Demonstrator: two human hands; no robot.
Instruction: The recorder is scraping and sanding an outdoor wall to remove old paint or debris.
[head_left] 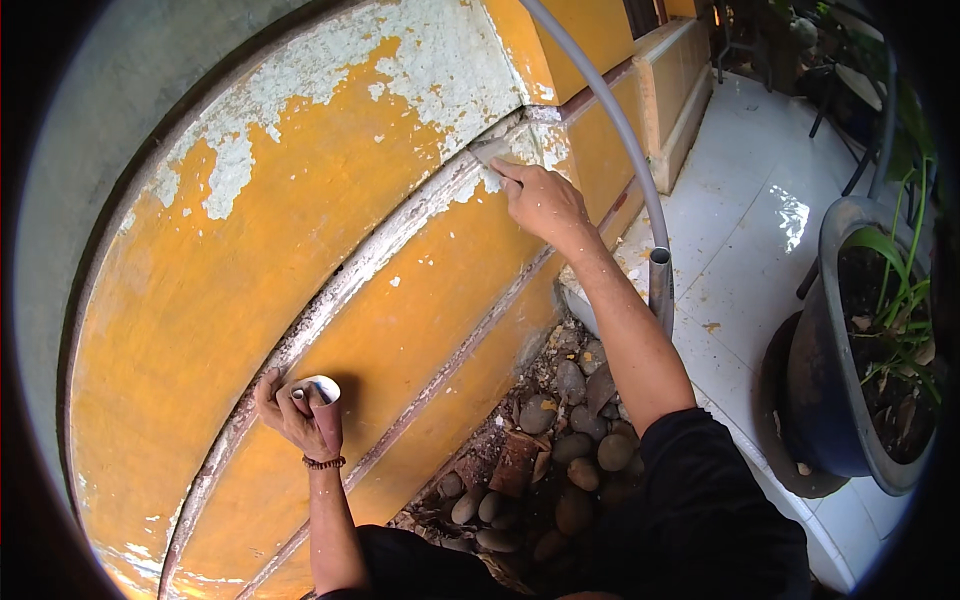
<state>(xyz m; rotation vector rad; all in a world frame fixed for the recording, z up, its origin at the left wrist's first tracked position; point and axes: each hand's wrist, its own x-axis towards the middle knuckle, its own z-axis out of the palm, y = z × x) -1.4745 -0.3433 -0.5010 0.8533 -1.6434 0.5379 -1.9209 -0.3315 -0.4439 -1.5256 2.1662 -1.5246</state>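
Observation:
A yellow wall [330,210] with flaking paint and pale bare patches runs diagonally in front of me. My right hand [545,205] is closed round a scraper [490,151], index finger stretched along it. Its blade lies against the upper end of a whitish groove [340,290] in the wall. Lower left, my left hand [292,418] rests by the same groove. It grips a rolled sheet [328,418], reddish-brown outside and pale inside, that looks like sandpaper. A ring shows on that hand, and a beaded bracelet [324,463] circles the wrist.
A grey pipe [625,130] curves down just right of my right hand, beside an upright pipe stub [660,285]. Rounded stones [580,445] lie at the wall's foot. A large planter [835,345] stands on the white tiled floor [735,215], where paint flakes are scattered.

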